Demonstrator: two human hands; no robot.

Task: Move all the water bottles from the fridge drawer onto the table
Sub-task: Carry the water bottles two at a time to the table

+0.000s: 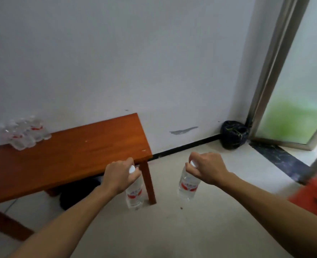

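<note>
My left hand (117, 175) grips a clear water bottle (134, 194) by its white cap, so the bottle hangs upright just off the near right corner of the wooden table (75, 151). My right hand (208, 169) holds a second water bottle (188, 185) the same way, over the floor to the right of the table. Both bottles carry red and white labels. Several water bottles (22, 134) stand grouped at the table's far left end by the wall. The fridge drawer is out of view.
A white wall runs behind the table. A dark bundle (233, 135) sits in the floor corner beside a frosted glass door (295, 108). A red object (316, 196) is at the right edge. A dark shape (75, 194) lies under the table.
</note>
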